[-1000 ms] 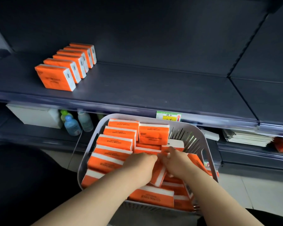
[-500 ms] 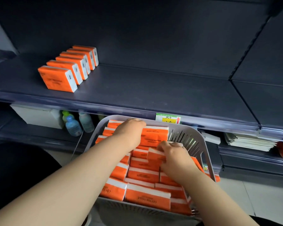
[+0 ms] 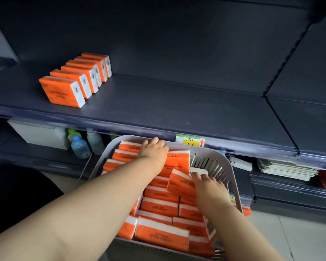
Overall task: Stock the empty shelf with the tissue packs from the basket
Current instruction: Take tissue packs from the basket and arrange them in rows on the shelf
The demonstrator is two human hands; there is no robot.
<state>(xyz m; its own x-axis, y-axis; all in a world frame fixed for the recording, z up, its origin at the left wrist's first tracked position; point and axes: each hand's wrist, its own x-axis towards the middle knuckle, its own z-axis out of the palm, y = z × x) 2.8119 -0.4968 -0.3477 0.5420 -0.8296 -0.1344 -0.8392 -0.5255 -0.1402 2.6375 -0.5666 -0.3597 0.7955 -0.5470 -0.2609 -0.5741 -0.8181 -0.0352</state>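
"COTTON TISSUE" on the tissue packs (image 3: 161,237); shelf tag (image 3: 190,140) reads "纸巾".

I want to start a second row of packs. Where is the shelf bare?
The shelf is bare from the row of packs rightward to the divider, front lip to back wall. The basket is crowded.

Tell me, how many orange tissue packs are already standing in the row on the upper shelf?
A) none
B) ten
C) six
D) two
C: six orange tissue packs stand upright in one row, front to back, at the left of the shelf, while both hands are down in the basket.
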